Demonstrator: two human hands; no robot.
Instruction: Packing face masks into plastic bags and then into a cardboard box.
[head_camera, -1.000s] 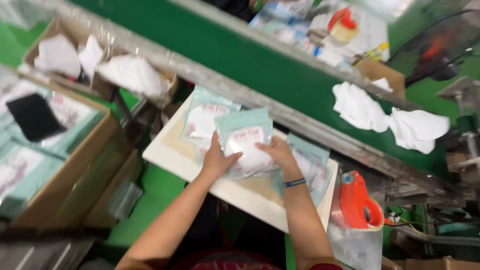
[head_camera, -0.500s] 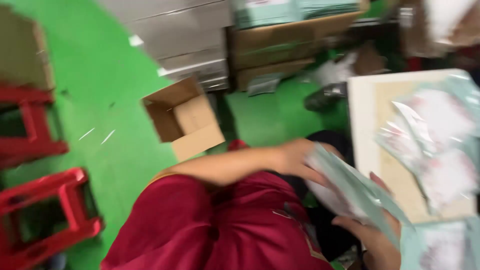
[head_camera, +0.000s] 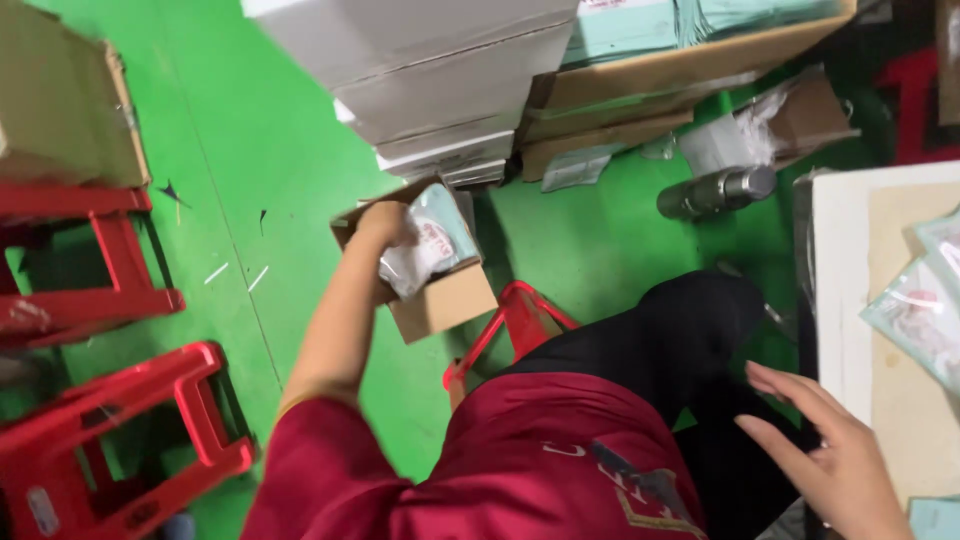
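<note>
Head view, the only view. Landmark: the small open cardboard box (head_camera: 440, 290) on the green floor (head_camera: 250, 130).

Left hand (head_camera: 385, 225): extended down to the box, positioned over its open top at the rear left corner. The fingers are clenched around the upper end of a clear plastic packet (head_camera: 430, 245) with a pale teal face and white contents. The packet hangs below and to the right of the grip, tilted, its lower part inside the box opening. Whether it touches the box floor cannot be told.

Right hand (head_camera: 840, 460): well to the right of the box, at the near edge of the white work table (head_camera: 835, 280). Fingers spread and loose, grasping nothing. It is just beside the table edge; contact is unclear.

On the table, well right of the box: further teal packets (head_camera: 925, 310) lying flat on a tan sheet.

Behind the box: a stack of white cartons (head_camera: 430, 80), touching or just beside its rear edge. Right of that stack, flattened brown cartons (head_camera: 690, 70) carrying teal packets.

Right of the box, on the floor: a steel flask (head_camera: 715, 190) lying on its side.

Immediately right of and in front of the box: a red stool frame (head_camera: 510, 320), partly covered by the person's dark trouser leg (head_camera: 680, 340).

Left of the box, well apart: two red plastic stools (head_camera: 120, 440), the rear one bearing a brown carton (head_camera: 65, 100).
</note>
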